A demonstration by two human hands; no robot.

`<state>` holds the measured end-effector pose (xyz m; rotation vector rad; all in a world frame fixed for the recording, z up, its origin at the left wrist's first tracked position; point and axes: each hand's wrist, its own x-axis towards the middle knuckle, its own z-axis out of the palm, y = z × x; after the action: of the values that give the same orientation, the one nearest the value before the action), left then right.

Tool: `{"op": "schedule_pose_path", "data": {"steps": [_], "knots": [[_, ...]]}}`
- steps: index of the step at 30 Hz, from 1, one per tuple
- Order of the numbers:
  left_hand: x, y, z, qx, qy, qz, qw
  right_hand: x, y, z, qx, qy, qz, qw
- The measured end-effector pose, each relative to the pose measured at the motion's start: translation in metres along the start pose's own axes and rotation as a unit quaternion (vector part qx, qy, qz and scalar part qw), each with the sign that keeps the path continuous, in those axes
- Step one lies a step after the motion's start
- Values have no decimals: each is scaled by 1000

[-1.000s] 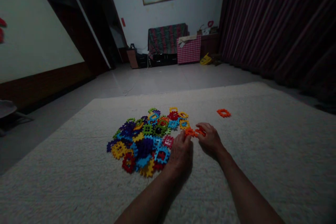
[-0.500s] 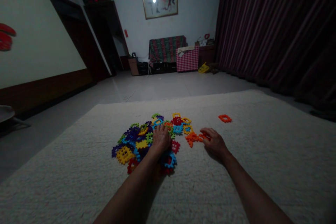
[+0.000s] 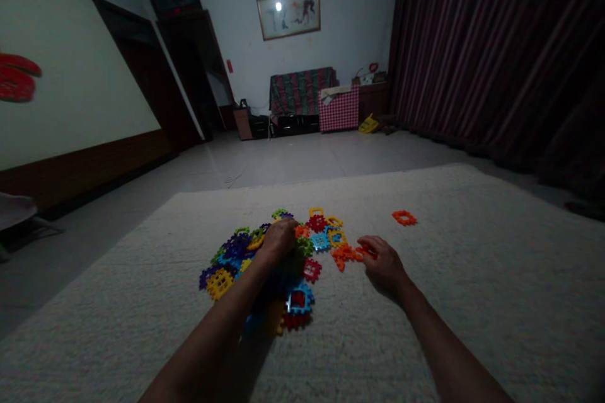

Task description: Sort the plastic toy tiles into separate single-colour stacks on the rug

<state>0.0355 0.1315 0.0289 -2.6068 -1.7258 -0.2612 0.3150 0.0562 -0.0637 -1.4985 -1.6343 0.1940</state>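
Observation:
A heap of notched plastic building pieces in several colours lies on the pale mat. My left hand [image 3: 280, 240] reaches into the heap, fingers bent down and pressed together; whatever they grip is hidden. A green piece [image 3: 305, 247] and a small orange piece [image 3: 301, 232] lie beside its fingertips. Further right, my right hand [image 3: 385, 264] is closed on the end of some joined orange building pieces [image 3: 347, 254], which rest low at the mat. A blue piece with a square opening [image 3: 306, 297] and a yellow grid piece [image 3: 220, 284] lie at the heap's near side.
A separate orange ring-shaped piece [image 3: 404, 218] lies beyond my right hand. The mat [image 3: 425, 352] reaches to a tiled floor [image 3: 302, 160]. Along the far wall stands a cloth-covered cabinet [image 3: 302, 93], and a dark curtain [image 3: 454, 44] hangs at the right.
My left hand has shifted slightly left and away from me over the heap, uncovering more of the blue piece. The right hand keeps its grip on the orange pieces. The view has tilted slightly.

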Motion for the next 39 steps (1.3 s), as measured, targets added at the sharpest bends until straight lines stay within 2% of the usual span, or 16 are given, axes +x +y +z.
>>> {"op": "schedule_pose_path", "data": {"steps": [5, 11, 15, 18, 21, 24, 27, 29, 32, 35, 37, 39], "knots": [[42, -14, 8, 13, -111, 103, 988, 1, 4, 3, 4, 1, -4, 1000], [49, -8, 13, 23, -138, 99, 985, 2, 2, 3, 5, -10, 2, 1000], [44, -1, 18, 30, -116, 73, 990, 2, 0, 2, 3, -12, -2, 1000], [40, -1, 17, 10, -63, 56, 996, 3, 1, 2, 3, -12, 1, 1000], [39, -5, 8, -61, -9, 7, 998, 4, 1, 3, 14, -9, 9, 1000], [38, -2, -1, -170, 34, -66, 983, 4, -1, 2, 32, 6, 19, 999], [32, 18, 2, -290, 76, -89, 950, 2, -1, -2, 82, 46, 63, 994], [26, 43, 13, -338, 65, -80, 936, 1, 2, -6, 126, 79, 125, 981], [17, 87, 34, -345, 30, -52, 937, 0, 12, -9, 177, 121, 198, 956], [13, 121, 48, -339, -5, -22, 940, -3, 19, -12, 191, 147, 206, 948], [10, 131, 49, -317, 24, 1, 948, -9, 15, -14, 155, 158, 204, 954], [7, 128, 45, -262, 64, 18, 963, -16, 3, -15, 86, 172, 164, 967]]}}
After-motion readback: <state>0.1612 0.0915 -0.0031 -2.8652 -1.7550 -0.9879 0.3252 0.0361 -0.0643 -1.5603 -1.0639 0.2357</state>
